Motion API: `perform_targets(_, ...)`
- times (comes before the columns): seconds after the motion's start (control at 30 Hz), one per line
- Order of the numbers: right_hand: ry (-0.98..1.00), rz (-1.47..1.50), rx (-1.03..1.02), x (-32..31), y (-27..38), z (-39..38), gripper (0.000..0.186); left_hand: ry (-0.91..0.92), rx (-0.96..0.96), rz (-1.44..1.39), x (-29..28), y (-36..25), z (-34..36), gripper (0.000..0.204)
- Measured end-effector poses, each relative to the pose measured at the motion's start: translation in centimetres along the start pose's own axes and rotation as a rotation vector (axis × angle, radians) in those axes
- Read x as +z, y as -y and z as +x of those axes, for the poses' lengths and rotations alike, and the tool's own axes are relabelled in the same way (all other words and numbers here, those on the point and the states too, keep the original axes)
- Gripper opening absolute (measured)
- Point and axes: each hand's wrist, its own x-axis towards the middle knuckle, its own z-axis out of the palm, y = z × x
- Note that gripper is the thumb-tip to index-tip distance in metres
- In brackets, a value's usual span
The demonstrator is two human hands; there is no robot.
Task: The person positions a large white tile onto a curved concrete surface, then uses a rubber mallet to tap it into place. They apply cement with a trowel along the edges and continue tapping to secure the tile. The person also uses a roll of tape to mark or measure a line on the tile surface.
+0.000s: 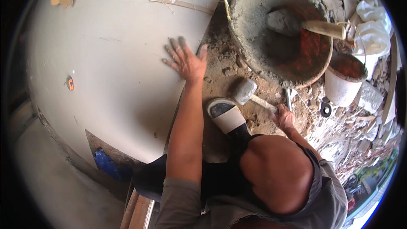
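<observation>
Mallet (245,91) gripped, left hand (185,62) spread wide

The mallet's long axis runs from four to ten o'clock, head toward ten, over the dirt (218,74) at seven o'clock from the mortar bucket (243,21). Its blocky head looks grey and smeared, its handle pale. The right hand (285,118) curls round the handle; the left rests open on the pale slab (127,72).

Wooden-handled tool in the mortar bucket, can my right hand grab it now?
Probably not yet: your right hand grips the mallet. Once free, it likely could: the tool's handle juts over the bucket rim.
</observation>
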Motion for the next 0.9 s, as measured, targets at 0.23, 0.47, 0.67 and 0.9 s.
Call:
perform_targets(0.23, -0.048, -0.005, -0.015, -0.1, 0.5, 0.0, 0.045, 0.317, 0.368, 0.169, 1.6, -6.2, 4.8, 0.051)
perform_targets(0.47, -0.081, 0.034, -0.048, -0.3, 0.7, 0.3, 0.044, 0.198, 0.413, 0.049, 2.3, -5.7, 2.8, 0.033)
perform_targets(0.67, -0.076, 0.016, -0.027, -0.3, 0.8, 0.0, 0.045, 0.004, 0.373, -0.011, 1.6, -0.1, -2.3, 0.019)
perform_targets(0.9, 0.015, 0.008, 0.027, -0.9, 1.2, -0.5, 0.044, 0.082, 0.252, 0.044, -0.9, 3.0, -5.3, 0.029)
